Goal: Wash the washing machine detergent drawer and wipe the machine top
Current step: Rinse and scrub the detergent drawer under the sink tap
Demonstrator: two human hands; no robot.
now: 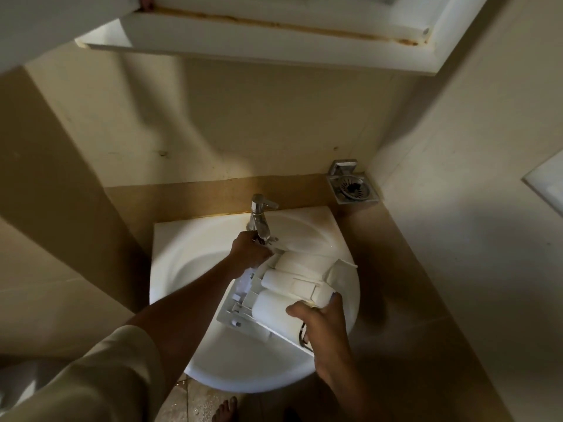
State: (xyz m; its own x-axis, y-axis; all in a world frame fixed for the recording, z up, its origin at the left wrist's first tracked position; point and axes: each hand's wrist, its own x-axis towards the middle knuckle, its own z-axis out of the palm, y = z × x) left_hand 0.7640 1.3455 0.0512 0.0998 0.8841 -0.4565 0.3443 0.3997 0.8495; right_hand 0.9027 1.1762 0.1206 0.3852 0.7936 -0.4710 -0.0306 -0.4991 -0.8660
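Observation:
The white detergent drawer [283, 292] lies tilted over the white sink [182, 269], its underside with rounded compartments facing up. My right hand [323, 327] grips the drawer's near right end, thumb on top and fingers curled under. My left hand [249, 252] reaches to the drawer's far left corner, just below the chrome tap [260, 217]. Its fingers are bent at the drawer's edge; whether they hold the edge is hidden. I cannot make out running water.
A metal soap holder [350, 185] is fixed on the wall at the back right corner. A beige counter [396, 284] runs along the sink's right side. A white cabinet [259, 35] hangs overhead. A bare foot [225, 411] stands on the floor below the sink.

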